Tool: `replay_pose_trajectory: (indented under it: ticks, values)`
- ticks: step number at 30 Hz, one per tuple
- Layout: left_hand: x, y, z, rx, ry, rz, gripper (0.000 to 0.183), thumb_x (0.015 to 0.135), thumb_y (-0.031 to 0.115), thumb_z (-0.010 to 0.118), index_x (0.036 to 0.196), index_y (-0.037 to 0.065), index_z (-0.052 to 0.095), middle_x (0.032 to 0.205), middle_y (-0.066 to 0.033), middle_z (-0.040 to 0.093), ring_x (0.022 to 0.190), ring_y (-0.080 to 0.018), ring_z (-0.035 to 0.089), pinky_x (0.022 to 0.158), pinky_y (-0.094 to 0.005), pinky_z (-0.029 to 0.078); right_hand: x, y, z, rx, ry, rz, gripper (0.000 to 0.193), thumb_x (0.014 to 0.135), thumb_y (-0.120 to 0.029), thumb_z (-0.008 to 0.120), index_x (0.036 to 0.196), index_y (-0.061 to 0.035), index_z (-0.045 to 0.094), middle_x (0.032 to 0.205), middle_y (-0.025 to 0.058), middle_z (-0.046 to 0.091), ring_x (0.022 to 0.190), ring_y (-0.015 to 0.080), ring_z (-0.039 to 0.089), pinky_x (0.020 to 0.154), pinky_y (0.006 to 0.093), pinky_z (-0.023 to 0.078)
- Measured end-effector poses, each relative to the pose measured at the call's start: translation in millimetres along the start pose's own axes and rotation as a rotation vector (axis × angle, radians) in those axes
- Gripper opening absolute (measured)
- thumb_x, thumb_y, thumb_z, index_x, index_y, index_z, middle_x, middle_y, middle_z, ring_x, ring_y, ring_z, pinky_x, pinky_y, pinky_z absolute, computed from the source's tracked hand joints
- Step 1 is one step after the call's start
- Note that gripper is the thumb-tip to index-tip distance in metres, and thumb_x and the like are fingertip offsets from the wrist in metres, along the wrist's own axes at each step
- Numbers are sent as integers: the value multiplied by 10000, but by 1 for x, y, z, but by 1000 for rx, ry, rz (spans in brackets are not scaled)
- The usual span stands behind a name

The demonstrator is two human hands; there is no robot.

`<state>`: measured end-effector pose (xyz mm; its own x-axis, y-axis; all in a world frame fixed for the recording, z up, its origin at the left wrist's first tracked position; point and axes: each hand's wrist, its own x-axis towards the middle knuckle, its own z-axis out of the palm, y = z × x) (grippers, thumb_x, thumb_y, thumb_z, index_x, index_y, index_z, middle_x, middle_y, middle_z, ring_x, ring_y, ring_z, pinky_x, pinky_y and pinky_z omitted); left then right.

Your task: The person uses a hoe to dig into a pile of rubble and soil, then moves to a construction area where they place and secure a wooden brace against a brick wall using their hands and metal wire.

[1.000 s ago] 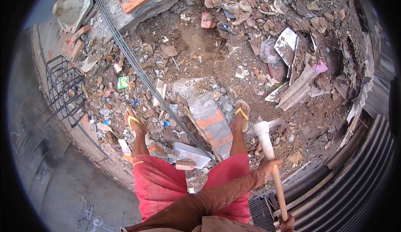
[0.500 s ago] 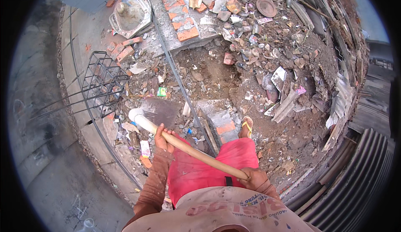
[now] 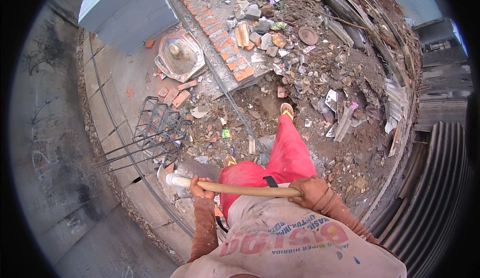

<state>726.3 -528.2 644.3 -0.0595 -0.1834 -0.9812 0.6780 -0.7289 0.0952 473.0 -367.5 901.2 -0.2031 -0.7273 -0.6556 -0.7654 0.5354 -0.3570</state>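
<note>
Levelled out now, the hoe (image 3: 250, 190) has swung from its slant to lie across the waist, and the right foot (image 3: 286, 109) is planted further ahead! It looks stiff and head-heavy, best gripped at both ends: the left hand (image 3: 201, 188) curls firmly round the handle beside the head, the right hand (image 3: 309, 191) closes tightly over the butt.

building or demolition site, by the look of it: bare dirt (image 3: 345, 170) strewn with rubble (image 3: 280, 40), a broken brick course (image 3: 215, 28) bedded in mortar, a tied rebar cage (image 3: 162, 128) lying loose. plot is hemmed in by a grey block wall (image 3: 132, 15) and corrugated sheets (image 3: 442, 193) at right.
</note>
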Motion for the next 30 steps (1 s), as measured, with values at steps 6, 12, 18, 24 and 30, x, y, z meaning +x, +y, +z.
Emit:
replay_pose_trajectory:
  ticks: [6, 12, 18, 24, 30]
  values:
    - [35, 6, 105, 43, -119, 2, 170, 759, 159, 583, 656, 111, 456, 570, 9, 465, 526, -145, 471, 544, -300, 477, 52, -9, -63, 7, 18, 90, 263, 688, -287, 667, 884, -123, 605, 789, 92, 629, 745, 301, 606, 662, 412, 471]
    - [72, -28, 301, 109, -154, -6, 149, 754, 126, 578, 652, 111, 471, 574, 4, 477, 538, -135, 492, 564, -304, 487, 171, 72, -164, -92, 69, 133, 257, 705, -279, 645, 917, -145, 585, 768, 93, 626, 734, 296, 611, 647, 433, 466]
    - [148, -78, 587, 238, -64, 42, 128, 759, 115, 568, 671, 106, 475, 596, -6, 499, 559, -149, 502, 570, -314, 486, 372, 208, -328, -83, 44, 184, 253, 710, -248, 626, 939, -153, 576, 760, 90, 626, 728, 294, 616, 643, 438, 466]
    - [141, -115, 872, 434, -285, -30, 99, 789, 108, 592, 778, 94, 495, 714, -31, 525, 688, -191, 542, 710, -368, 475, 538, 277, -517, 337, -48, 205, 349, 728, -267, 631, 1022, -107, 533, 831, 126, 619, 799, 320, 611, 706, 436, 473]
    - [42, -205, 1064, 843, -513, -117, 191, 805, 93, 603, 931, 107, 461, 851, -74, 558, 817, -229, 574, 758, -381, 471, 571, 289, -649, 618, -34, 396, 461, 762, -289, 626, 1141, -105, 440, 900, 174, 612, 841, 352, 604, 732, 429, 472]
